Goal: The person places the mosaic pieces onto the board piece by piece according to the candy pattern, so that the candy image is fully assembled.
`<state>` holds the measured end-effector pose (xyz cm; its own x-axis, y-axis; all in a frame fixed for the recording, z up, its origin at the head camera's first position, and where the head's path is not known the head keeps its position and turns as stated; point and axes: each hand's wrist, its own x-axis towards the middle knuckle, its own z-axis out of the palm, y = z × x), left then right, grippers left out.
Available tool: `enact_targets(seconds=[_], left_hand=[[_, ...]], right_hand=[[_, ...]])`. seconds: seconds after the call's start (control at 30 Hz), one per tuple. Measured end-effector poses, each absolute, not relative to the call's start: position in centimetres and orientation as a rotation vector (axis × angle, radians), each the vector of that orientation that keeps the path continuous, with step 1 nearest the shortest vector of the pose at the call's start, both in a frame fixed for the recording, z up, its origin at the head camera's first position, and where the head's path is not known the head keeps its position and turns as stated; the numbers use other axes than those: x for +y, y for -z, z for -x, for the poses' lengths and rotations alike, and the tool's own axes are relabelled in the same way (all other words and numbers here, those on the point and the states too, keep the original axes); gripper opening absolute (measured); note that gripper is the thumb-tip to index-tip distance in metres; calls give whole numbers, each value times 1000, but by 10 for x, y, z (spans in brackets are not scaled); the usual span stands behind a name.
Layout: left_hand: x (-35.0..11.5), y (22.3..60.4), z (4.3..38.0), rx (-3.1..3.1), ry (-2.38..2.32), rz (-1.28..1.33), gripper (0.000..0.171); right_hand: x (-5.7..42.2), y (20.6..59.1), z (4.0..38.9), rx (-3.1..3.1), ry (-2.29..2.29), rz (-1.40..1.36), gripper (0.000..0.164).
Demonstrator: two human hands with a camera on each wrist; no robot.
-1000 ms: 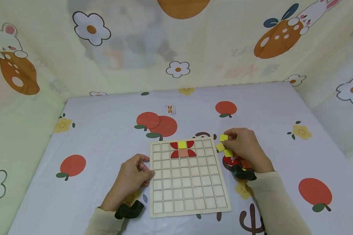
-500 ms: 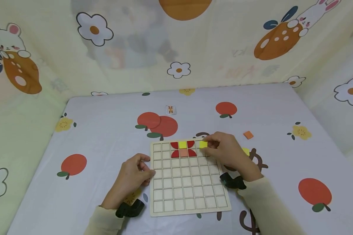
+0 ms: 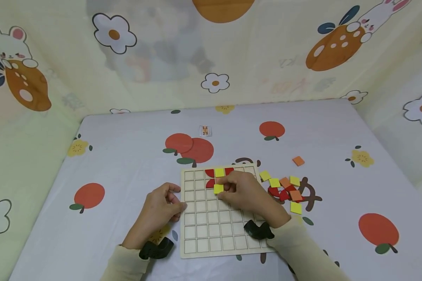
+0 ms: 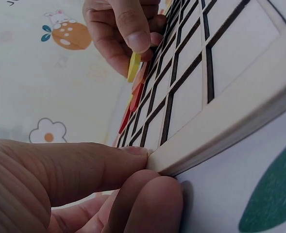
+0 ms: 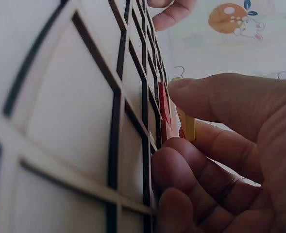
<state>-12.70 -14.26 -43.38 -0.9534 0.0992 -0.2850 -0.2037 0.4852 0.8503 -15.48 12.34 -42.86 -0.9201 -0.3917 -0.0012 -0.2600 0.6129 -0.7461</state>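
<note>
My right hand (image 3: 244, 193) pinches a yellow square tile (image 3: 218, 189) between thumb and fingers, close over the third row of a wooden grid board (image 3: 211, 230). The right wrist view shows the same yellow tile (image 5: 190, 127) edge-on beside the thumb. At the board's left edge, my left hand (image 3: 160, 205) grips the rim, thumb on top and fingers curled below, as the left wrist view shows at the rim (image 4: 206, 138). Set in the top rows are another yellow tile (image 3: 219, 172) and red curved tiles (image 3: 210, 182); the right hand partly hides this group.
Right of the board lies a loose pile of yellow, orange and red tiles (image 3: 285, 182), with one orange tile (image 3: 298, 161) apart behind it. A small printed pattern card (image 3: 205, 131) lies farther back on the fruit-print tablecloth (image 3: 133, 156).
My right hand has carried a yellow tile from the pile leftward across the board's top right to the third row, uncovering the pile. The left hand stays at the left rim.
</note>
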Motion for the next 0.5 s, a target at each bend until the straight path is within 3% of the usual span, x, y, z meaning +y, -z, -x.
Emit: enact_targets(seconds=[0.33, 0.5], left_hand=[[-143, 432, 126, 2444, -1460, 82, 40], [-142, 432, 126, 2438, -1460, 87, 40]], right_hand=[[117, 430, 151, 2718, 1131, 564, 23], [112, 431, 150, 2756, 1082, 557, 25]])
